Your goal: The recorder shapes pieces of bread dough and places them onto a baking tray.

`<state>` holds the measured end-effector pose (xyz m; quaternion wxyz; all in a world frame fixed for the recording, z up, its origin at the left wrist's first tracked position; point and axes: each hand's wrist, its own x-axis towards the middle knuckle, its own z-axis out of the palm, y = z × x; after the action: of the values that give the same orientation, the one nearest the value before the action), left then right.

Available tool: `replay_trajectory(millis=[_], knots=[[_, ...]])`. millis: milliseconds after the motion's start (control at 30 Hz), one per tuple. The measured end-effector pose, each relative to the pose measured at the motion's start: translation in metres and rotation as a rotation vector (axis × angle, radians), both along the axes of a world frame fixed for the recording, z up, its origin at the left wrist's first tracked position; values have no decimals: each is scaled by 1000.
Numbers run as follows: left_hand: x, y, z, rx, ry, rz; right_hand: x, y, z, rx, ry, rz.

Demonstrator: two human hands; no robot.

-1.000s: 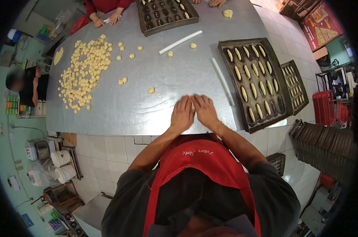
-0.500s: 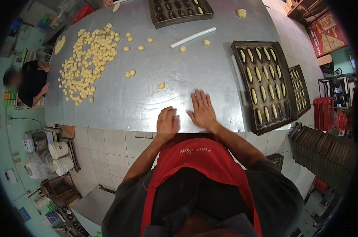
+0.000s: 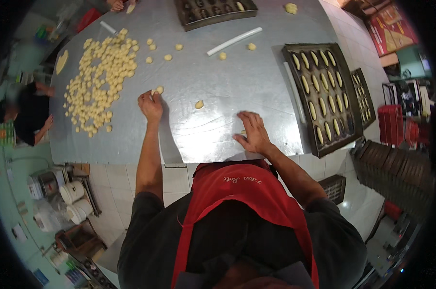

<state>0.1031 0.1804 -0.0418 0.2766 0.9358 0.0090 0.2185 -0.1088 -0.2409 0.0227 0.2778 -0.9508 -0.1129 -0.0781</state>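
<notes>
Dough balls by fingertips of left hand; cannot tell if clamped. Right hand: thumb and fingers apart, dough piece between.

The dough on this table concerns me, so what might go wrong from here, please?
The left hand is at a dough ball, and a hard pinch might squash it. The right hand partly covers a piece of dough, which could flatten if pressed. The white rod lies near another dough ball and might roll into it if bumped.

A yellow dough ball lies at the left grip, seemingly a sliver by the right grip
</notes>
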Motion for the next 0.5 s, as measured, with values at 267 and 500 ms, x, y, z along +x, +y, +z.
replay_trajectory(millis=[267,500], knots=[[-54,-124,31,-750,221,-329,-53,-79,2,170,19,-201],[-131,-221,64,-867,641,-415,-89,-269,71,649,-456,-920]])
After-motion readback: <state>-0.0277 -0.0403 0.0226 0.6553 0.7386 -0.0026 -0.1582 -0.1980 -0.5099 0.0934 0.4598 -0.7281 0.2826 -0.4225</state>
